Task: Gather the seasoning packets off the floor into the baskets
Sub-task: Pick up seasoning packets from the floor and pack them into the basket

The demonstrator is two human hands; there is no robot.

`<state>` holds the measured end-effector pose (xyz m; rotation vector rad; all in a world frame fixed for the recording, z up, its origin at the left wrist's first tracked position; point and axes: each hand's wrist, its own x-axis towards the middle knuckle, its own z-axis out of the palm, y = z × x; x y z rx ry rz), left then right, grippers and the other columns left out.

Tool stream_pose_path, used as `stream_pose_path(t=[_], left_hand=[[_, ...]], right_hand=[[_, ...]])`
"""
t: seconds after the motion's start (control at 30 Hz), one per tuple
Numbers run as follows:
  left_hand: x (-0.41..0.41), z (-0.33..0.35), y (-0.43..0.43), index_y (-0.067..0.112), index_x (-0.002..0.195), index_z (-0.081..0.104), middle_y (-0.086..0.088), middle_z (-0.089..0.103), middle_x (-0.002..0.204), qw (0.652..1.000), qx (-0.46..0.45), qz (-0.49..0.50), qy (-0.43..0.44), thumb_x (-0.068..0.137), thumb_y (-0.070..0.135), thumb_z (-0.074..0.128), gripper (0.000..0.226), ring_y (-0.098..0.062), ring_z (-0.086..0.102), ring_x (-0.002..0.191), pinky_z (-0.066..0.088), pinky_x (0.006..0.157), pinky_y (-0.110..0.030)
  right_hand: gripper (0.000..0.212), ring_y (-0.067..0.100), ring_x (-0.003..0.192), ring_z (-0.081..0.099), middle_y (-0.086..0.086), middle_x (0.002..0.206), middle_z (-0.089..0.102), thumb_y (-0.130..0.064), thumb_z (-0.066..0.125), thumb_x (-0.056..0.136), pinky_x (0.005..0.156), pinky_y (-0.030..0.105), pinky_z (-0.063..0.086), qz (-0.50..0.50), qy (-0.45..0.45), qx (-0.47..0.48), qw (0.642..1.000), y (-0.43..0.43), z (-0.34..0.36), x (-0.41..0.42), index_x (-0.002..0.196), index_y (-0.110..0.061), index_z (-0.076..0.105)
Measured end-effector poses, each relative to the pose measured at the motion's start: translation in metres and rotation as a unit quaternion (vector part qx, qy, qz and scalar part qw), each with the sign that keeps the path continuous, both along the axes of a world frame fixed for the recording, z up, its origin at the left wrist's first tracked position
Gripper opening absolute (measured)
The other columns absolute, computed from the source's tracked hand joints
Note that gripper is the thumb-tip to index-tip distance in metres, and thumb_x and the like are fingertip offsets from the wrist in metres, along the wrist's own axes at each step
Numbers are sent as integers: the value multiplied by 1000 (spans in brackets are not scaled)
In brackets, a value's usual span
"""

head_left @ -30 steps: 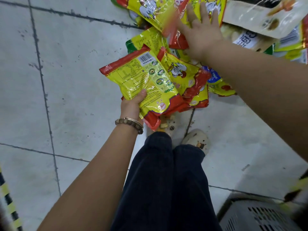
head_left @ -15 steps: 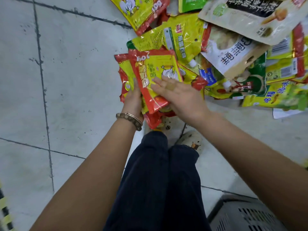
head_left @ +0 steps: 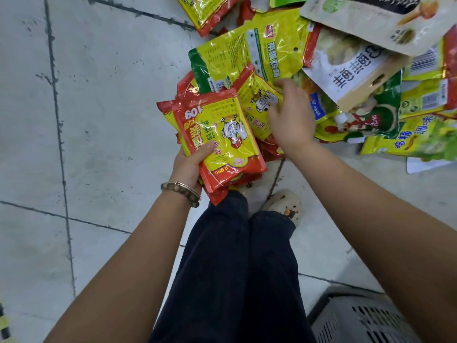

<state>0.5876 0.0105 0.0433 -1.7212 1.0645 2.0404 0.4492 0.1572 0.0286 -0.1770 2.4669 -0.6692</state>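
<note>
My left hand (head_left: 189, 164) grips a stack of red-and-yellow seasoning packets (head_left: 222, 139), thumb on the top one, above my knees. My right hand (head_left: 291, 120) reaches forward over another red-and-yellow packet (head_left: 259, 100) that lies on the pile, fingers spread and blurred; whether it touches the packet I cannot tell. A large yellow-green packet (head_left: 257, 48) lies just beyond. More packets in white, beige, green and yellow (head_left: 358, 70) are heaped on the floor at the upper right. A grey basket (head_left: 351, 318) shows at the bottom right.
Grey floor tiles (head_left: 99, 120) spread to the left. My dark trouser legs (head_left: 235, 268) and a light shoe (head_left: 286, 204) fill the lower middle. A yellow-black striped edge (head_left: 3, 323) sits at the bottom left corner.
My right hand brought a packet from the far pile onto the stack in my left hand, then let go and moved right and forward over the pile again.
</note>
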Motion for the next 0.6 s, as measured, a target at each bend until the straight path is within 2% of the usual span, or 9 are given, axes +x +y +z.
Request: stream_pose_path(t=[0.07, 0.13, 0.2, 0.3, 0.37, 0.43, 0.5, 0.53, 0.6], left_hand=[[-2, -1, 2, 14, 118, 56, -14, 66, 114, 1000, 1, 3, 1, 63, 18, 72, 58, -29, 69, 91, 58, 75, -44], [-5, -2, 3, 13, 121, 55, -13, 66, 113, 1000, -1, 5, 1, 63, 18, 72, 61, -28, 69, 89, 57, 76, -44], [-8, -5, 4, 11, 125, 53, -12, 66, 113, 1000, 1, 7, 1, 66, 15, 73, 62, -27, 69, 89, 58, 76, -43], [-11, -9, 5, 7, 130, 49, -14, 64, 117, 1000, 3, -10, -10, 80, 6, 67, 53, -29, 67, 93, 57, 77, -43], [-11, -11, 4, 6, 131, 48, -14, 63, 120, 999, -4, -30, -14, 82, 5, 64, 52, -31, 65, 99, 55, 81, -44], [-11, -10, 1, 7, 131, 49, -14, 63, 121, 999, -10, -45, -8, 82, 5, 64, 51, -30, 65, 101, 55, 81, -43], [-14, -3, 0, 9, 131, 49, -12, 63, 122, 999, -11, -53, -5, 77, 7, 69, 58, -30, 65, 101, 55, 81, -44], [-16, 2, 0, 9, 132, 49, -12, 63, 121, 998, -11, -58, -3, 73, 10, 71, 63, -30, 65, 102, 55, 82, -45], [-24, 18, 4, 8, 132, 48, -13, 63, 121, 997, -11, -76, 6, 68, 13, 70, 69, -32, 65, 103, 54, 84, -47]], right_hand=[[52, 30, 126, 39, 13, 132, 47, -21, 58, 89, 91, 41, 40, 59, -15, 114, 992, -8, -16, -10, 136, -12, 39], [57, 31, 129, 35, 13, 133, 48, -27, 63, 87, 94, 42, 36, 91, -10, 171, 981, -14, -26, -12, 136, -13, 38], [55, 31, 128, 35, 13, 130, 53, -32, 64, 87, 95, 42, 31, 92, 12, 194, 977, -17, -33, -12, 132, -13, 42], [39, 31, 121, 39, 14, 122, 58, -38, 60, 89, 93, 40, 30, 103, 14, 198, 975, -14, -35, -19, 118, -12, 56], [29, 30, 114, 44, 14, 115, 59, -32, 59, 90, 90, 39, 32, 65, -5, 139, 988, -5, -31, -22, 110, -11, 57], [15, 27, 94, 49, 9, 94, 58, -23, 60, 90, 84, 36, 36, -40, -28, 34, 998, 11, -25, -17, 96, -12, 52], [21, 16, 70, 41, -4, 73, 44, -15, 62, 87, 67, 29, 36, -169, -59, -69, 981, 32, -16, -6, 86, -13, 41], [24, 11, 64, 36, -8, 69, 38, -12, 63, 86, 59, 26, 33, -223, -67, -105, 967, 44, -10, 0, 83, -14, 39], [28, 7, 64, 39, -8, 71, 40, -6, 63, 83, 58, 26, 33, -315, -86, -156, 932, 66, 11, 12, 78, -20, 40]])
